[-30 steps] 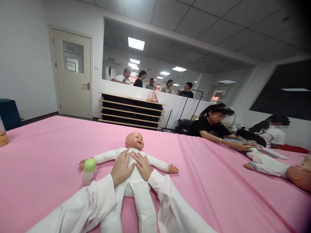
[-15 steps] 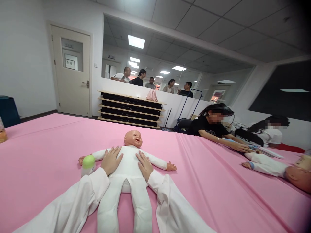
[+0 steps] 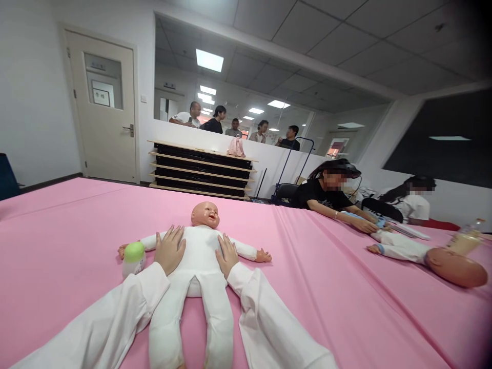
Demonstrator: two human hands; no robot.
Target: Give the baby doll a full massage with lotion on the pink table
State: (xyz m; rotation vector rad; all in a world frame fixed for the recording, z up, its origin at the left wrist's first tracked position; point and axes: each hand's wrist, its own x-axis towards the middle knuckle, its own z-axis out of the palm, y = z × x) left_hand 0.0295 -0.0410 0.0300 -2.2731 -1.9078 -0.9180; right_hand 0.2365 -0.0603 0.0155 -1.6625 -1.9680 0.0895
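A baby doll [image 3: 200, 256] in a white suit lies on its back on the pink table cover [image 3: 326, 287], head pointing away from me. My left hand [image 3: 169, 249] rests flat on the doll's left flank, fingers spread. On the other flank lies my right hand [image 3: 226, 254], also flat and spread. Both of my arms wear white sleeves. A small white bottle with a green cap [image 3: 133, 259] stands just left of my left hand, beside the doll's arm.
At the right, two people lean over the same table; one touches a second doll [image 3: 426, 253] lying there, with a bottle [image 3: 465, 240] behind it. Stacked dark trays [image 3: 202, 171], a door [image 3: 103, 107] and several people behind a low wall stand at the back.
My hands have slid apart from the middle of the doll's chest out to its two sides. The view has shifted slightly to the right.
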